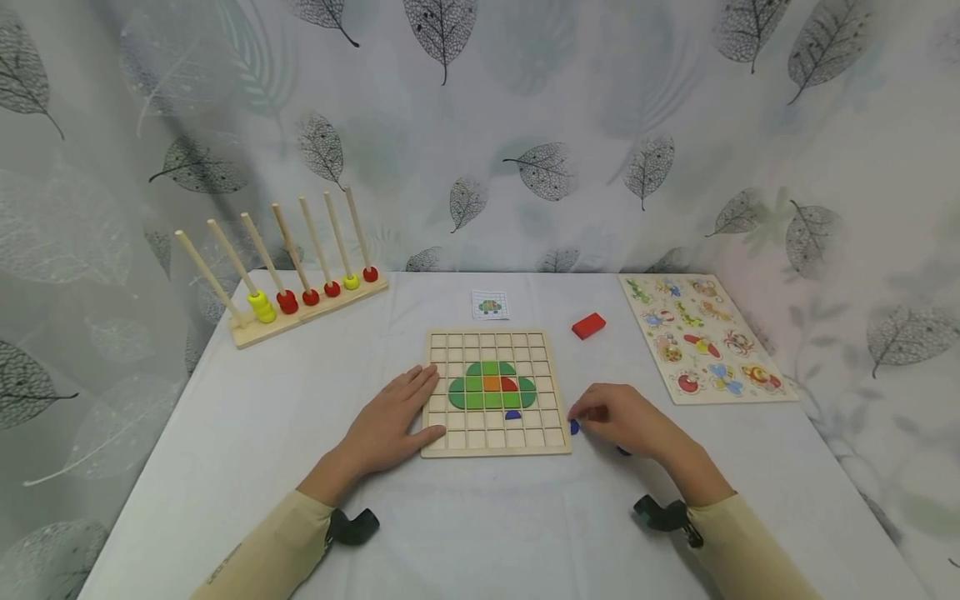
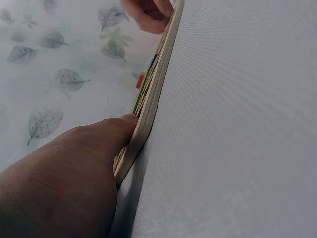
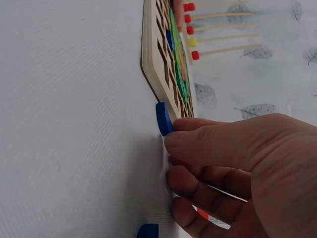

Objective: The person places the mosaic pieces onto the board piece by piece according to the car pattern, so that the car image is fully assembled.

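A wooden grid board (image 1: 450,442) lies flat at mid-table. Green, orange and red tiles (image 1: 491,384) form a rounded shape in its squares, with one blue piece (image 1: 513,414) just below them. My left hand (image 1: 390,422) rests on the board's left edge, fingers straight and thumb spread. Beside the right edge, my right hand (image 1: 630,421) pinches a small curved blue piece (image 3: 162,119) between thumb and forefinger. Another blue piece (image 3: 148,231) lies on the cloth beneath that hand, mostly hidden by it in the head view.
Behind the board lies a small pattern card (image 1: 490,306). A red block (image 1: 588,326) sits to its right. Farther right is a picture puzzle board (image 1: 705,342). At the back left stands a peg rack (image 1: 315,310) with red and yellow beads. White cloth covers the table (image 1: 480,525).
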